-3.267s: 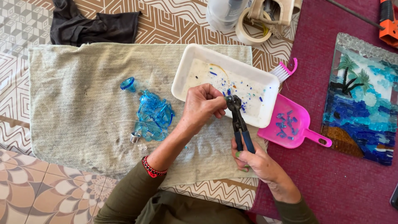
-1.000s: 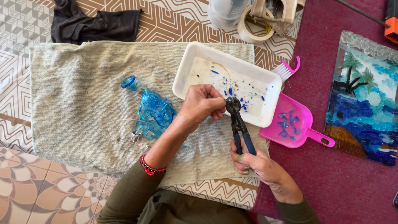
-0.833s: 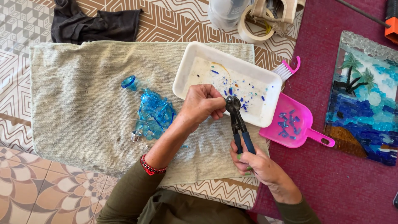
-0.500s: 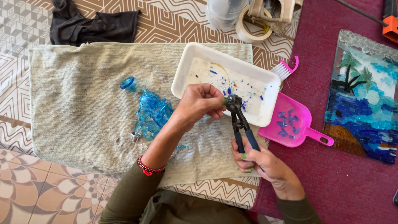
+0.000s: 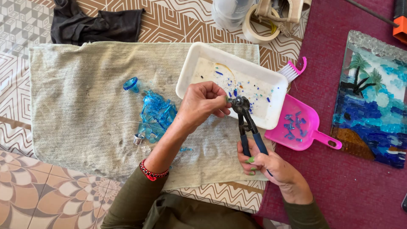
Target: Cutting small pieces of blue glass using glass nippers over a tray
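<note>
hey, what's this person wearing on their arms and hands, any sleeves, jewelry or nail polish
Both arms have olive-green long sleeves, pushed up on the left forearm. The left wrist carries a beaded bracelet in red and black. The left hand is bare, with no rings visible. The right hand has light green nail polish. No gloves or watch show.

— Where's the broken blue glass bottle [image 5: 154,114]?
— On the beige ribbed towel [image 5: 76,97], left of the white rectangular plastic tray [image 5: 193,70].
— And the pink plastic dustpan [image 5: 301,127]?
— Right of that tray, with the glass mosaic seascape panel [image 5: 373,101] farther right.
</note>
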